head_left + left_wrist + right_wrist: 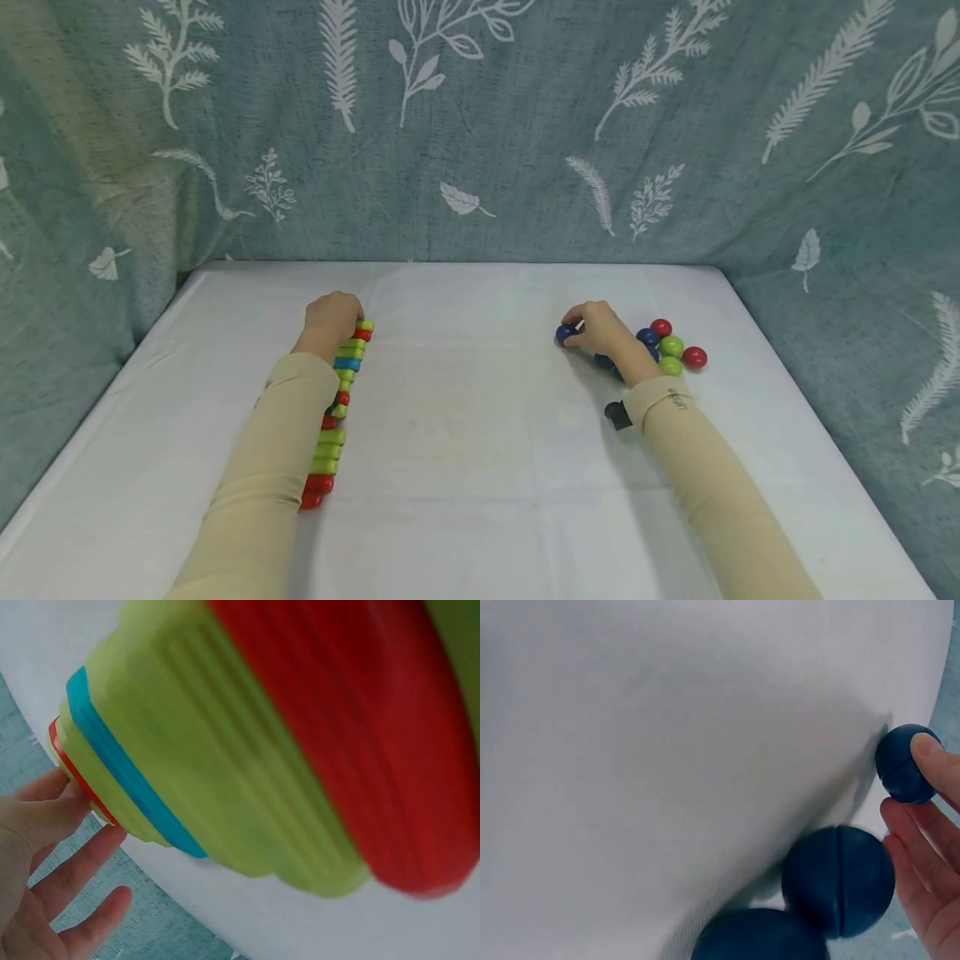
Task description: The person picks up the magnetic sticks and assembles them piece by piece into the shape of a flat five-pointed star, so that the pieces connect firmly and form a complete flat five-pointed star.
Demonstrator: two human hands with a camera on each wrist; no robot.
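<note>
On the left, a long row of green, red and blue pieces [327,451] runs along the table. My left hand [333,318] is at its far end; in the left wrist view the thumb and a finger of that hand [56,847] pinch the narrow end of the row [247,750], other fingers spread. Farther right, my right hand [600,327] holds a dark blue ball [566,334] between thumb and fingers. In the right wrist view that ball [904,763] is in the fingertips of the hand [930,847], with another blue ball [838,881] close beside the fingers.
Red, green and blue balls lie grouped right of my right hand, among them a red ball [695,358] and a green ball [671,347]. A small black object [618,415] lies by the right sleeve. The white table [450,517] ends at a patterned curtain [495,167].
</note>
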